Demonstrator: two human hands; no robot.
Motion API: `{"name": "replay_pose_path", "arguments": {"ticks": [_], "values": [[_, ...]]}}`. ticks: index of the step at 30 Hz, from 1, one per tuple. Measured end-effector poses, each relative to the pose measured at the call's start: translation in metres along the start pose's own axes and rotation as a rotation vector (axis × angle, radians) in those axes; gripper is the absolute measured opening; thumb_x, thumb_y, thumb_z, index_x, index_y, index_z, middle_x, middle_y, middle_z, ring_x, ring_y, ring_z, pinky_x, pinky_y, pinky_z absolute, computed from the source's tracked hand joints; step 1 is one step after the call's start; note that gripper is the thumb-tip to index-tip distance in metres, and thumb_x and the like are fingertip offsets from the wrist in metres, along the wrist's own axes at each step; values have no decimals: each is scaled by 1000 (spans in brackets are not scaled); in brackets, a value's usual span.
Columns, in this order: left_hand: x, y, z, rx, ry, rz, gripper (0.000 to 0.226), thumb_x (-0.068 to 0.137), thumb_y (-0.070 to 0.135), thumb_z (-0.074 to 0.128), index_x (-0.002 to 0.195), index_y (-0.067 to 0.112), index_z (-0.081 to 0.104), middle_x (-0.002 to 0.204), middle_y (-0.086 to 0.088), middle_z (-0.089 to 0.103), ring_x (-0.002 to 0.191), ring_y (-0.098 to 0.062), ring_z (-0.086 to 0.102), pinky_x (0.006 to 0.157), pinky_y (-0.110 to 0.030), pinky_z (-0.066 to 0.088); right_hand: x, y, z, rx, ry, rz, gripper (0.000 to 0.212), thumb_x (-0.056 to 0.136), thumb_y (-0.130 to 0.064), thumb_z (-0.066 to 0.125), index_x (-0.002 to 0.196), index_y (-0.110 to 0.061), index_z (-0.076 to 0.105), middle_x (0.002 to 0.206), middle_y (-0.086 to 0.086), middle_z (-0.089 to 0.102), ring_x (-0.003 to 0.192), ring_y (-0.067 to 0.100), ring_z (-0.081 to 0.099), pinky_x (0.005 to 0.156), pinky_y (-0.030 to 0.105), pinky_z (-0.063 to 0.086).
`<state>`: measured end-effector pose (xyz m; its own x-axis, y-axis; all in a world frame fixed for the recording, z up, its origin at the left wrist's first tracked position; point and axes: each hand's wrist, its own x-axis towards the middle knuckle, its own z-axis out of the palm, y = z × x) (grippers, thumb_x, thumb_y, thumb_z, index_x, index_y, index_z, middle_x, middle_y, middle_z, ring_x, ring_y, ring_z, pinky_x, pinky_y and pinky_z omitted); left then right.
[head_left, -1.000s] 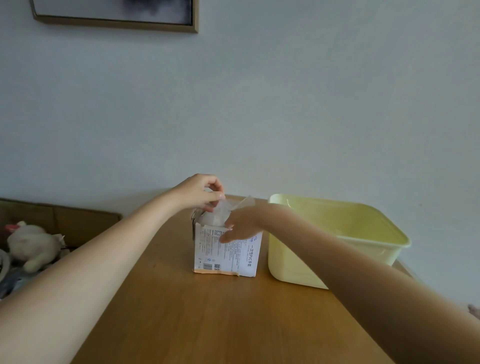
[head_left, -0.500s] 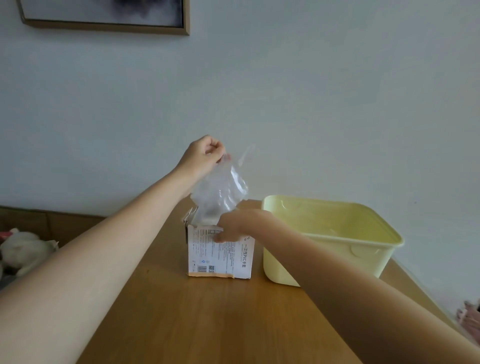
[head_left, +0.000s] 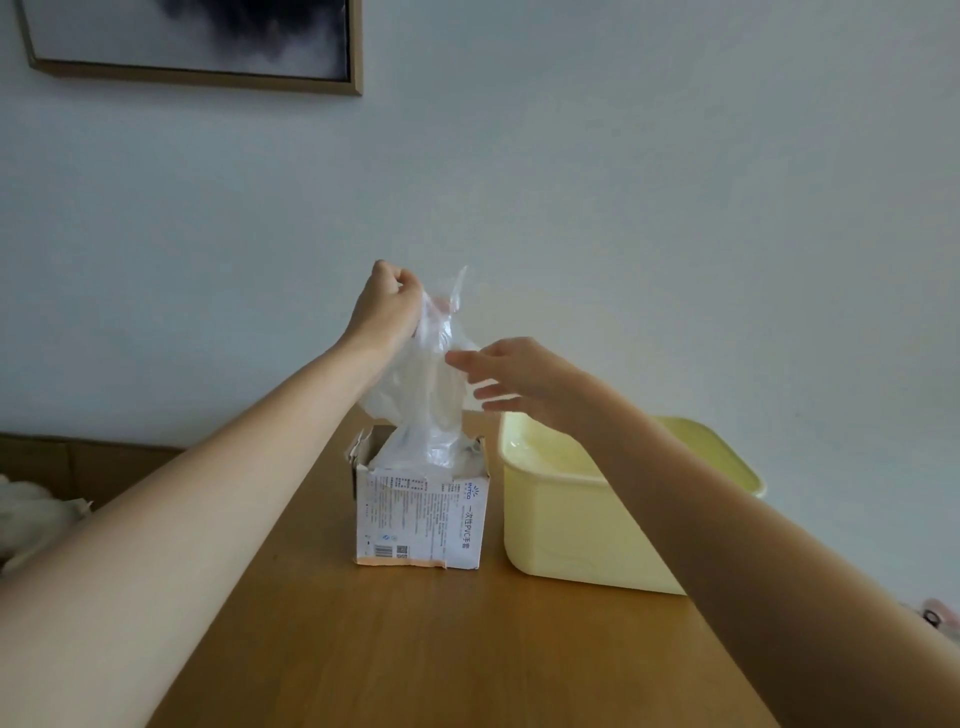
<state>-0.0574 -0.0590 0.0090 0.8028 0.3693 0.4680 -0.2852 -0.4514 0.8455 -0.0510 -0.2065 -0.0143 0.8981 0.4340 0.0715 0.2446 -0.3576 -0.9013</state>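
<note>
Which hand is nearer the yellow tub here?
Right. The right hand hovers above the yellow tub, by its rim; the left hand grips the clear plastic farther off, above the box.

clear, see-through plastic glove (head_left: 426, 395); white glove box (head_left: 422, 517) with fine dark print, a blue logo and an orange bottom edge; pale yellow tub (head_left: 566, 525); honey-brown wooden table (head_left: 441, 649).

We note a thin, clear plastic glove (head_left: 423, 395), crinkled and faintly glossy. The box (head_left: 422, 512) is matt printed cardboard, torn rough at its top edges. The tub (head_left: 582, 525) is smooth pale-yellow plastic with a soft sheen. The table (head_left: 457, 649) is smooth, satin-finished wood.
</note>
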Motion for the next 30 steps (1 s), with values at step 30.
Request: {"name": "replay_pose_path", "arguments": {"ticks": [30], "values": [[-15,-3,46,-188,-318,-63,26,86,22,67,107,17,53,91,0,60,71,-6,56,61,-17,42,-7,26,-68,183,379,5,12,94,-8,53,91,-1,63,71,9,58,55,16,56,39,14,44]]}}
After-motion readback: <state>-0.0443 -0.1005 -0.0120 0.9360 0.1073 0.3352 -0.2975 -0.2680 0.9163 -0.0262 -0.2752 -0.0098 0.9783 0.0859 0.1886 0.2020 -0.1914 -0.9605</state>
